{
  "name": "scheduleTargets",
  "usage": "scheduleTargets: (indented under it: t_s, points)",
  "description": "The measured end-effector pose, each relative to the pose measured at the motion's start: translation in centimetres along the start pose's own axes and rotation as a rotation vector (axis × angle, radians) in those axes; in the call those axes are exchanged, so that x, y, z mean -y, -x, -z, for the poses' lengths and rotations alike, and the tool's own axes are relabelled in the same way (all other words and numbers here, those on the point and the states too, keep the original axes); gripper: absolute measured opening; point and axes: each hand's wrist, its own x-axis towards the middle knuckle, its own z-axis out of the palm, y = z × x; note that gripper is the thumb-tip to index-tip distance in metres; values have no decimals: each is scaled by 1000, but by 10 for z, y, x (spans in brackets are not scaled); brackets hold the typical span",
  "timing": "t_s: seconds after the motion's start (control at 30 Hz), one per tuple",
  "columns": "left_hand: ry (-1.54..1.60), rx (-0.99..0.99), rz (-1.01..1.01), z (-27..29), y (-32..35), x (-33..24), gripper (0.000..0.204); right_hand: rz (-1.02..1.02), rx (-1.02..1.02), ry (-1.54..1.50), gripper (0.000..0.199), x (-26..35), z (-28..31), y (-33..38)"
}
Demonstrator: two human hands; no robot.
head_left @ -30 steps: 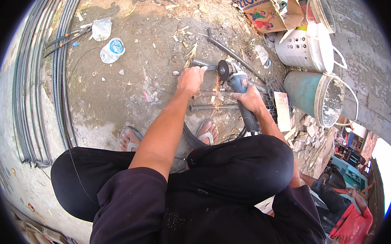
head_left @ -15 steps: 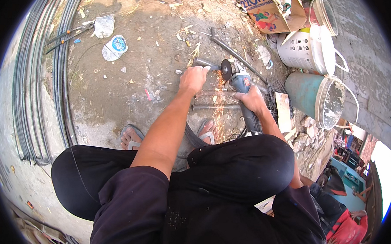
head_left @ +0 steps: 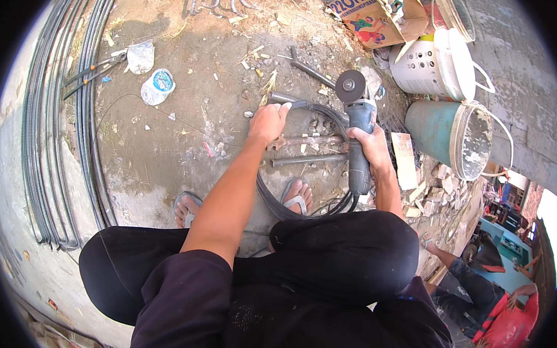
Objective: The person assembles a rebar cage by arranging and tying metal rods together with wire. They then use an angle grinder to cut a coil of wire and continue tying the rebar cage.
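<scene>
My right hand (head_left: 372,146) grips a blue-and-black angle grinder (head_left: 360,118) by its body. The grinder points away from me, its dark cutting disc (head_left: 350,86) raised at the far end, and no sparks show. My left hand (head_left: 268,122) is closed at a short grey metal pipe (head_left: 281,97), thumb along its near side. The disc stands to the right of the pipe, apart from it. Below, a rusty pipe (head_left: 311,140) and another grey pipe (head_left: 307,160) lie on the ground. A black cable (head_left: 270,200) loops near my right foot.
Long steel bars (head_left: 41,120) lie at the left, beside bolt cutters (head_left: 93,72) and a plastic cup (head_left: 157,86). At the right are a cardboard box (head_left: 381,23), a white bucket (head_left: 429,65) and a teal bucket (head_left: 439,131). A person in red (head_left: 511,327) is at the lower right.
The grinder has moved up and right, away from the pipe, and the sparks have stopped. My left hand has shifted slightly down and left, still at the pipe.
</scene>
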Motion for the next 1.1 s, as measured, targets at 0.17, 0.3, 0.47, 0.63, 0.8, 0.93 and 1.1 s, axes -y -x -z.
scheduleTargets:
  t_s: [0.17,0.3,0.47,0.63,0.8,0.93,1.1]
  points:
    - [-72,106,142,33,-5,-25,58,-63,4,-468,47,-21,50,37]
    - [-506,-175,8,61,5,-61,58,-99,52,-895,72,-47,61,46]
    - [-169,191,-232,56,32,-163,55,-50,-32,-1032,84,-77,66,45]
    - [71,878,-174,-19,95,-195,72,50,-5,-1190,67,-76,56,37]
    - [369,837,-186,-81,139,-183,62,135,-47,-1181,61,-95,57,42]
    - [288,804,-57,-80,143,-182,48,166,-70,-1059,76,-101,55,43]
    - [-96,486,-407,-106,148,-148,57,112,-585,-467,98,-125,20,48]
